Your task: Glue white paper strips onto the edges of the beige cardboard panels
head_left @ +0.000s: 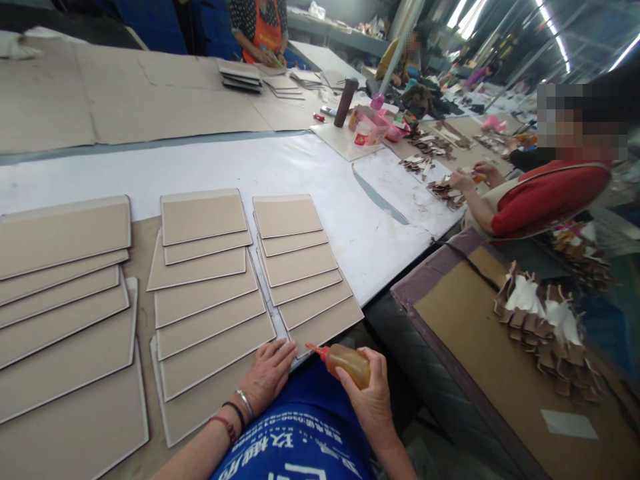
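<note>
In my right hand [373, 393] is a squeeze bottle [351, 365] of amber liquid, its red nozzle pointing left, close to the bottom panel of the right-hand row. My left hand [270, 370] lies flat with fingers extended, at the near end of the middle row of panels. Beige panels with dark edges overlap in three rows: a left row [65, 327], a middle row [207, 300] and a right row [300, 267]. The tips of my left fingers rest near the gap between the middle and right rows.
White sheeting [200, 167] covers the table beyond the rows. A dark thermos [346, 103] and a pink basket [369, 127] stand farther back. At right, a person in a red top [555, 197] handles small brown pieces. Bundled brown-and-white pieces [545, 327] lie on a side board [480, 333].
</note>
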Available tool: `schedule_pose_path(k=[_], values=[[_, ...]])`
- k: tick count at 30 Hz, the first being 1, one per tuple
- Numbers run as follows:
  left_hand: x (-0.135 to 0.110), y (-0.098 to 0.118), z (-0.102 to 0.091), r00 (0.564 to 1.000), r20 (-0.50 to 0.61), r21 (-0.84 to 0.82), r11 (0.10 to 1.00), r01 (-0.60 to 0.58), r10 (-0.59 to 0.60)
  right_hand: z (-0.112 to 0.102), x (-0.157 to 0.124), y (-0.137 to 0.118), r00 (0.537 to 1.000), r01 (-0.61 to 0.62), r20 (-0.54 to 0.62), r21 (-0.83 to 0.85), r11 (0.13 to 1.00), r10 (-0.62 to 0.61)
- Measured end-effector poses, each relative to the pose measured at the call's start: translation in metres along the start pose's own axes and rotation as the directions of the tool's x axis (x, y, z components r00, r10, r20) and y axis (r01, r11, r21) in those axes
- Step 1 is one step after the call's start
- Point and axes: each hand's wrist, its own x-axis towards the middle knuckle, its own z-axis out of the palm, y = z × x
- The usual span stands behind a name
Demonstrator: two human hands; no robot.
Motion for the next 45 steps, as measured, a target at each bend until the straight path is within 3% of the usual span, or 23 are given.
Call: schedule_pose_path(k=[11, 18, 25, 45], values=[[-0.001, -0.002, 0.0, 0.997, 0.066, -0.031, 0.999, 0.028, -0.026, 0.001, 0.002, -0.004, 0.999, 0.004, 0.034, 0.009, 1.0, -0.004], [-0.001, -0.002, 0.0, 0.999, 0.05, -0.009, 1.0, 0.012, -0.012, -0.003, 0.005, 0.001, 1.0, -0.02, -0.003, -0.004, 1.0, 0.02], [-0.001, -0.003, -0.002, 0.999, 0.033, -0.017, 1.0, -0.001, 0.001, 0.001, 0.001, -0.005, 0.999, 0.003, 0.048, 0.006, 1.0, -0.003], [-0.002, -0.005, 0.0, 0.999, 0.042, 0.005, 1.0, -0.012, 0.012, -0.026, 0.04, 0.035, 0.978, -0.076, -0.198, -0.09, 0.993, 0.057]])
